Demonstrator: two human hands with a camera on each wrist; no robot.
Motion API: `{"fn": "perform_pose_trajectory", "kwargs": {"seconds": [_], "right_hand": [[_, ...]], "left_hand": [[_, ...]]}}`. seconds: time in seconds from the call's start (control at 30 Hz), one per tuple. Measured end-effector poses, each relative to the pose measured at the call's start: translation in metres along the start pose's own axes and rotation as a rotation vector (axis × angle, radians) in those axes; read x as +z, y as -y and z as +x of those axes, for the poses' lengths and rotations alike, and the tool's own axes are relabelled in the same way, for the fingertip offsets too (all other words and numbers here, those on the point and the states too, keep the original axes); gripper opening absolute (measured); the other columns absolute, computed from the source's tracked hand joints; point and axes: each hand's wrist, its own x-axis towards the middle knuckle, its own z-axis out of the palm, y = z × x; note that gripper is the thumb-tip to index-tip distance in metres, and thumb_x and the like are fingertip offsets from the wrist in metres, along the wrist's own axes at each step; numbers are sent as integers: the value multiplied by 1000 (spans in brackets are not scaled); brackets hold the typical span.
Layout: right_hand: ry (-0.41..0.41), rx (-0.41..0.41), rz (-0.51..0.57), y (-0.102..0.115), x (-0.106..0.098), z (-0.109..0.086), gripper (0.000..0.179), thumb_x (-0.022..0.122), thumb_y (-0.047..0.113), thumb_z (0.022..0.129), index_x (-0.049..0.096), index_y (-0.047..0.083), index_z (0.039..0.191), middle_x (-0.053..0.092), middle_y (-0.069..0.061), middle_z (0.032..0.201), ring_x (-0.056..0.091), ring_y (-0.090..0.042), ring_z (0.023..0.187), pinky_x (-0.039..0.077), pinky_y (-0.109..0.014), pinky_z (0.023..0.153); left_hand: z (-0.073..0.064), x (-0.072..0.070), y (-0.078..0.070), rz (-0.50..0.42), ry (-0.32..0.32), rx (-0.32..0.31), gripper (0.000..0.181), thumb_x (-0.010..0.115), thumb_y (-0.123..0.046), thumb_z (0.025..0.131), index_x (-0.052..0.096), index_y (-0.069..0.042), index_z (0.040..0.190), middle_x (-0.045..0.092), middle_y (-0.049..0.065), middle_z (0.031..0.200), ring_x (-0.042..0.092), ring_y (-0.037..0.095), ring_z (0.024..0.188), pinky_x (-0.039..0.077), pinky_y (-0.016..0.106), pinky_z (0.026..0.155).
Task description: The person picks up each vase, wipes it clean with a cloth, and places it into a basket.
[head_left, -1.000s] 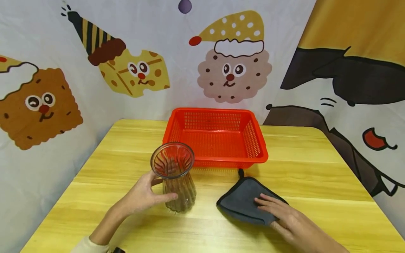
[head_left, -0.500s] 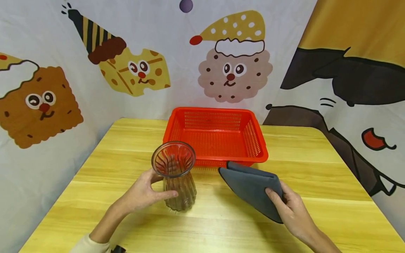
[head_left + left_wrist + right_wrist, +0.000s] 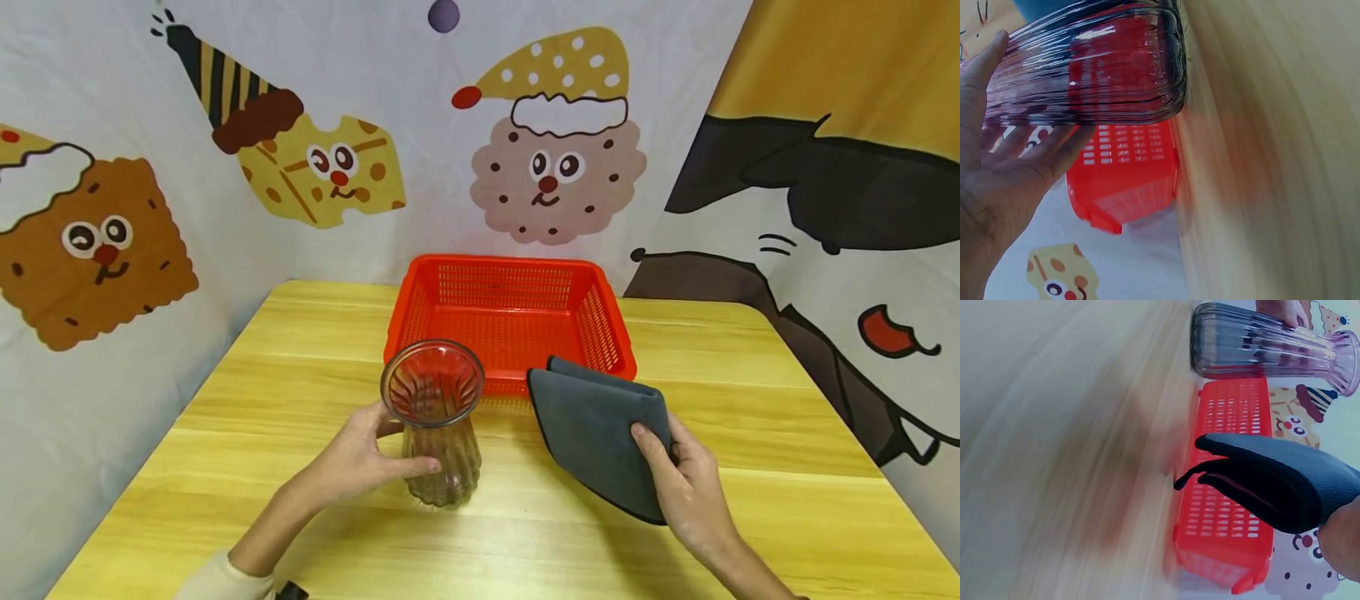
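A clear ribbed glass vase (image 3: 442,458) with a flared rim stands upright left of the table's middle. My left hand (image 3: 367,458) grips its side, thumb in front and the other fingers partly hidden behind the glass. In the left wrist view the hand (image 3: 1004,181) lies around the vase (image 3: 1104,69), whose base is at the tabletop or just above it; I cannot tell which. To the right, my right hand (image 3: 693,483) pinches a folded dark grey cloth (image 3: 600,433) with black edging, held up off the table. The right wrist view shows the open folds of this cloth (image 3: 1279,469).
Behind the vase and cloth sits a red perforated plastic basket (image 3: 510,387), with nothing visible inside. The wooden table (image 3: 247,400) ends at a wall hanging (image 3: 435,192) printed with cartoon figures.
My right hand, first resting over the cloth on the table, has picked it up and now holds it raised. The vase and my left hand have shifted slightly to the right.
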Motion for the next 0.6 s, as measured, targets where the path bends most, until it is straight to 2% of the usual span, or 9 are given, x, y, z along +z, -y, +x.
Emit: {"fn": "perform_pose_trajectory", "kwargs": {"seconds": [0.13, 0.33, 0.43, 0.6], "right_hand": [[-20, 2, 20, 2, 3, 0, 31, 55, 18, 107, 62, 2, 132, 71, -11, 111, 69, -10, 93, 57, -17, 77], [-7, -28, 106, 3, 6, 0, 29, 55, 13, 107, 62, 1, 132, 71, -3, 111, 70, -13, 94, 59, -21, 77], [9, -44, 139, 3, 8, -1, 29, 54, 11, 107, 62, 2, 133, 71, -3, 114, 70, -13, 96, 59, -22, 78], [28, -69, 193, 5, 12, -1, 28, 54, 7, 106, 63, 3, 133, 70, -7, 117, 69, -15, 100, 60, -24, 81]], "left_hand": [[3, 8, -2, -2, 16, 13, 72, 92, -22, 77, 57, -21, 139, 62, -9, 134, 57, 19, 126, 51, 44, 103], [10, 21, -7, -13, 36, 27, 71, 92, -23, 78, 56, -24, 140, 61, -10, 135, 55, 18, 128, 51, 45, 102], [13, 27, -9, -11, 53, 31, 72, 91, -25, 79, 55, -24, 141, 59, -10, 137, 53, 18, 130, 51, 46, 102], [15, 33, -15, -6, 66, 2, 73, 90, -27, 80, 53, -26, 143, 56, -10, 140, 50, 17, 132, 51, 47, 102]]}}
